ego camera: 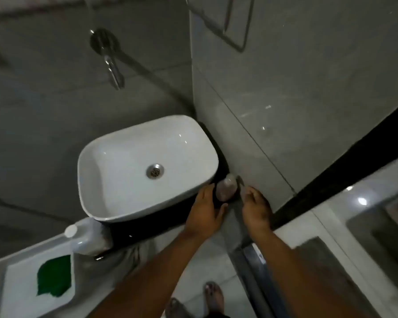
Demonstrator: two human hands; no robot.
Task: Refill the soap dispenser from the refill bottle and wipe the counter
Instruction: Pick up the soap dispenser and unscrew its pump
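Head view | soap dispenser [226, 188]: small, clear, likely light and slick; take by the body | left hand [205, 212], right hand [255, 207] flank it; grip cannot be told.

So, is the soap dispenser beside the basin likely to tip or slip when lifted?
Probably tippy: the soap dispenser looks narrow, standing in the tight gap between basin and wall. Its smooth, clear-looking body may be slippery, so a firm grip seems wise.

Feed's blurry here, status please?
Left hand grips dispenser by the basin. Right hand beside it, grip unclear. Refill bottle capped, far left. Nothing in the way.
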